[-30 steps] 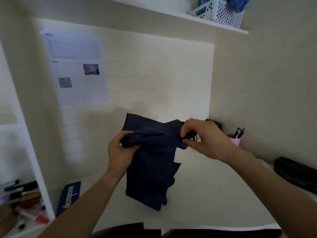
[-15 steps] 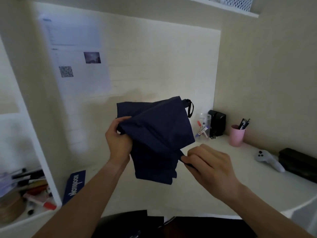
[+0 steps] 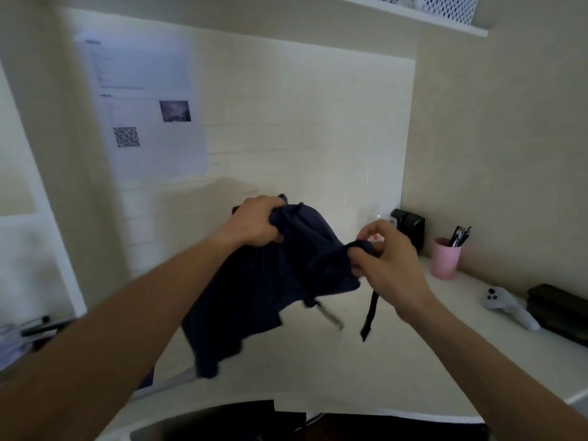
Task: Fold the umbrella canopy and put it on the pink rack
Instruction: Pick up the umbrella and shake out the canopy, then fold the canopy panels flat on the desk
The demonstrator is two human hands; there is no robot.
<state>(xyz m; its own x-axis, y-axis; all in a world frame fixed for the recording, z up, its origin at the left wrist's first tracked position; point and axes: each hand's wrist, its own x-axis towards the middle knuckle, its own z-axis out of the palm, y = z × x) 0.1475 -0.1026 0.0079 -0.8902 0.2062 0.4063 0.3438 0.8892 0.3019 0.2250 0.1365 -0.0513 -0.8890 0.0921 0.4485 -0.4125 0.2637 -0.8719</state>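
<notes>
Two hands, left hand [image 3: 254, 222] and right hand [image 3: 389, 259], grip one navy canopy [image 3: 270, 291].

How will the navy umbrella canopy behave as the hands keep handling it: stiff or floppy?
Probably floppy: the umbrella canopy sags and bunches between the left hand and right hand. It looks light, held aloft by pinches alone. Its dangling strap may swing or snag.

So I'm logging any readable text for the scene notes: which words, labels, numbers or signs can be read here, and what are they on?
No text can be read in this picture.
Paper sheet on the wall: printed lines and headings, too blurred to read.
Same sheet: a QR code, a pattern only, no legible characters.
Same sheet: a small photo, no words visible.
Navy umbrella canopy, pink cup, white controller: no markings readable.
</notes>
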